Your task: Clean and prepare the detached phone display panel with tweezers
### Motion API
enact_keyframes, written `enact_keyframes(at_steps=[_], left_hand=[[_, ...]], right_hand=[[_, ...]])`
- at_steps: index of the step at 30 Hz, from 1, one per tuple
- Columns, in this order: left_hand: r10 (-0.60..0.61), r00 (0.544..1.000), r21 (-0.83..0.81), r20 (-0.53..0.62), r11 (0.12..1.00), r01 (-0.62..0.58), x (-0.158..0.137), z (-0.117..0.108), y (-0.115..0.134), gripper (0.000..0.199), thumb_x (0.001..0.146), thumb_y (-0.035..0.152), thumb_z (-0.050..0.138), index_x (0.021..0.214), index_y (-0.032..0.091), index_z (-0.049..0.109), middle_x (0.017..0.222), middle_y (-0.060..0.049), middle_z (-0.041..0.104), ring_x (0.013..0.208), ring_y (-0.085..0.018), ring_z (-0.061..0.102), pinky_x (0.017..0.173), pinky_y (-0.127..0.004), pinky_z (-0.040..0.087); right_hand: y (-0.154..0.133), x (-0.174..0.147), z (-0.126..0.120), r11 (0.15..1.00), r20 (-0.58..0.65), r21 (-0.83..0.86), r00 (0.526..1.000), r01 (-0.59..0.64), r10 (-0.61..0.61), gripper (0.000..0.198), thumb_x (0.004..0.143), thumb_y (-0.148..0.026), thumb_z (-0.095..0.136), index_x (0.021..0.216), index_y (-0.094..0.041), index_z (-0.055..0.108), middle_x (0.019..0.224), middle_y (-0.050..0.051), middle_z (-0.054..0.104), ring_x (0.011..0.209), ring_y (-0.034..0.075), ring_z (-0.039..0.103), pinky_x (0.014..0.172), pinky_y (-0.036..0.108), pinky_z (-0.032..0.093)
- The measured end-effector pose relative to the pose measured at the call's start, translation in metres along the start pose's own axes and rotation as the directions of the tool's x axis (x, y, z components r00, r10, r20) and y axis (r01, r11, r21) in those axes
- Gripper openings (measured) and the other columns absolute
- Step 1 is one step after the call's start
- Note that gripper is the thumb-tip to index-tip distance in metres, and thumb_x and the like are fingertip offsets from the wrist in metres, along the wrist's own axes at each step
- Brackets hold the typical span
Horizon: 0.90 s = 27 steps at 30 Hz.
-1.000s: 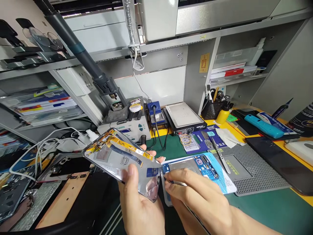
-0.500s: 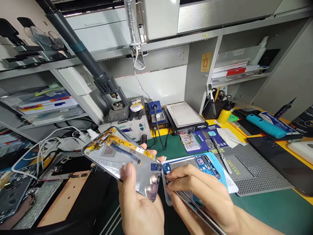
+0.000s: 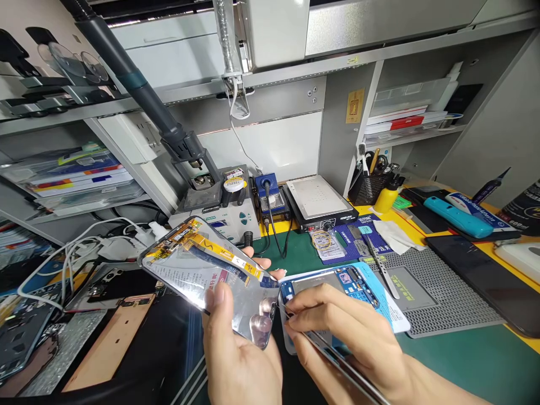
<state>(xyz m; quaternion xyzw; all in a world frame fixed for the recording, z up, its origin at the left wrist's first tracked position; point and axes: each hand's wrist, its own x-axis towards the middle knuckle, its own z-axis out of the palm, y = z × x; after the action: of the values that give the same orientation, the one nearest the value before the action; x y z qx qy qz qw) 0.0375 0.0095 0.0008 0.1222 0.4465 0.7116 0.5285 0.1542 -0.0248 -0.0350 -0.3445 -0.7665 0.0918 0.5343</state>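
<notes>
My left hand [image 3: 242, 360] is closed around a phone screen [image 3: 198, 281], its shiny silver back turned up toward me, the thumb pressing on that back. A yellow flex cable [image 3: 232, 256] and a dark ribbon run along the panel. In my right hand [image 3: 350, 332] is a pair of metal tweezers [image 3: 337, 363], pinched between thumb and fingers. The tweezers' tips are near the screen's lower right edge; whether they touch it I cannot tell. Beneath my right hand lies a blue phone frame [image 3: 358, 284], partly hidden by the fingers.
Another pair of tweezers [image 3: 383, 267] rests on a grey perforated mat [image 3: 455, 298]. Behind are a flat heating plate [image 3: 318, 202] and a soldering station [image 3: 270, 197]. White cables [image 3: 84, 253] and phone parts crowd the left. A dark phone [image 3: 485, 275] lies at right.
The phone screen in my left hand has tilted slightly, shifting its reflections, and the dark ribbon's end looks different against the lower right of the panel. My right hand has hardly moved.
</notes>
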Motion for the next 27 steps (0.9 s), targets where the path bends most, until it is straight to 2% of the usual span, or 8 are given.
enact_keyframes(at_steps=[9, 18, 24, 27], left_hand=[[0.091, 0.996, 0.004, 0.005, 0.996, -0.091, -0.001, 0.002, -0.002, 0.038, 0.067, 0.050, 0.077, 0.091, 0.021, 0.079, 0.100, -0.005, 0.078, 0.079, -0.022, 0.073, 0.062, -0.028, 0.062], [0.093, 0.992, -0.026, 0.083, 0.995, -0.091, 0.000, 0.000, 0.000, 0.027, 0.080, 0.043, 0.070, 0.086, 0.019, 0.081, 0.086, -0.007, 0.079, 0.070, -0.023, 0.075, 0.058, -0.031, 0.063], [0.095, 0.991, -0.078, 0.098, 0.993, -0.087, 0.004, -0.003, -0.004, 0.032, 0.084, 0.045, 0.067, 0.088, 0.016, 0.081, 0.089, -0.009, 0.079, 0.073, -0.025, 0.075, 0.062, -0.033, 0.065], [0.095, 0.986, -0.082, 0.140, 0.993, -0.084, 0.011, -0.010, -0.012, 0.030, 0.087, 0.043, 0.065, 0.093, 0.018, 0.080, 0.094, -0.008, 0.079, 0.079, -0.026, 0.076, 0.065, -0.037, 0.065]], right_hand=[[0.000, 0.000, 0.000, 1.000, -0.024, 0.003, 1.000, 0.004, -0.004, 0.020, 0.082, 0.006, 0.060, 0.097, -0.005, 0.067, 0.087, 0.017, 0.070, 0.080, 0.021, 0.069, 0.064, 0.030, 0.060], [-0.003, 0.001, 0.001, 1.000, -0.022, -0.004, 1.000, -0.005, 0.005, 0.020, 0.083, 0.005, 0.060, 0.098, -0.006, 0.067, 0.088, 0.017, 0.070, 0.080, 0.021, 0.070, 0.065, 0.031, 0.060], [-0.002, 0.001, 0.001, 1.000, -0.043, -0.001, 0.999, 0.007, -0.007, 0.019, 0.082, 0.005, 0.061, 0.097, -0.005, 0.067, 0.087, 0.016, 0.070, 0.079, 0.021, 0.070, 0.064, 0.030, 0.060], [-0.002, 0.002, 0.001, 1.000, -0.035, 0.004, 0.999, 0.010, -0.010, 0.019, 0.082, 0.006, 0.060, 0.096, -0.006, 0.067, 0.088, 0.016, 0.070, 0.077, 0.021, 0.069, 0.062, 0.030, 0.059]])
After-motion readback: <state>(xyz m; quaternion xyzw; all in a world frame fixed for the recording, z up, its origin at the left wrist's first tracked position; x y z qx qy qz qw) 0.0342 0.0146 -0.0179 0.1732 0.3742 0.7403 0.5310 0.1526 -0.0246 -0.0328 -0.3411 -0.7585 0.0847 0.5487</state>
